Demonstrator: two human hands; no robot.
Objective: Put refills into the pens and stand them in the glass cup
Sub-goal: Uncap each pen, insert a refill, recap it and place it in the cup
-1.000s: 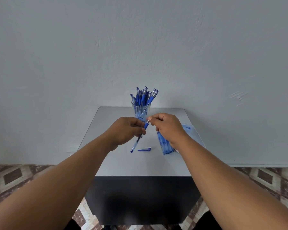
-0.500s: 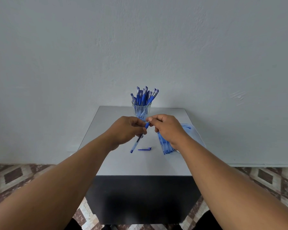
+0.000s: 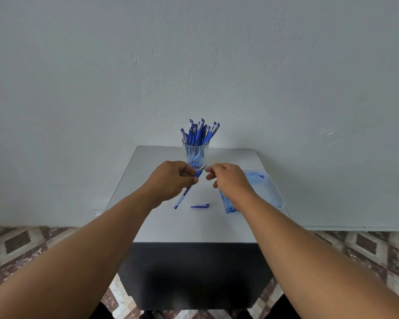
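My left hand (image 3: pixel 173 178) grips a pen (image 3: pixel 182 198) with a clear barrel and blue grip, held slanted above the table, its tip pointing up and right. My right hand (image 3: pixel 228 179) hovers just right of that tip with fingers loosely curled, a small gap between fingertips and pen. A loose blue pen cap (image 3: pixel 199 205) lies on the table below the hands. Behind them stands the glass cup (image 3: pixel 195 153), filled with several blue pens. A bundle of blue pens or refills (image 3: pixel 226 204) lies partly hidden under my right wrist.
A pale blue tray (image 3: pixel 273 192) sits at the table's right side, behind my right forearm. The small grey table (image 3: pixel 194 229) has a black front and stands against a white wall. Patterned floor tiles lie on both sides.
My right hand pinched the pen's front end before; now it has let go and drawn slightly right. My left hand still holds the pen in the same place.
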